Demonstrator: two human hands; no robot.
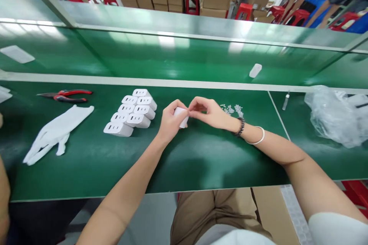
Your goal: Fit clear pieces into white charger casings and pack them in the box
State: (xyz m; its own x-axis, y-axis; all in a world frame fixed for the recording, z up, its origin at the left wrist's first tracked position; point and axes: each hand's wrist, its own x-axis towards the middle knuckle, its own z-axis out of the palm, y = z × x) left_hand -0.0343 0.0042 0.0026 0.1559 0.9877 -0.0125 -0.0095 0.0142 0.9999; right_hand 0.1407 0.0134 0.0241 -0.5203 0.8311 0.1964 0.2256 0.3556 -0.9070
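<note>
In the middle of the head view my left hand [170, 120] is wrapped round a white charger block [181, 116], lifted over the green table. The fingers of my right hand [205, 111] pinch together at the block's right edge; whatever they hold is too small or hidden to name. Left of my hands, several like white charger blocks [138, 120] stand in two slanting rows, port ends up. Behind my right wrist lies a scatter of tiny clear pieces [232, 110].
Red-handled pliers [67, 95] and a white glove [57, 132] lie to the left. At the right are a small tube [285, 101] and a crumpled clear plastic bag [339, 116]. A white piece [255, 70] rests beyond the pale strip. Part of another person shows at the left edge.
</note>
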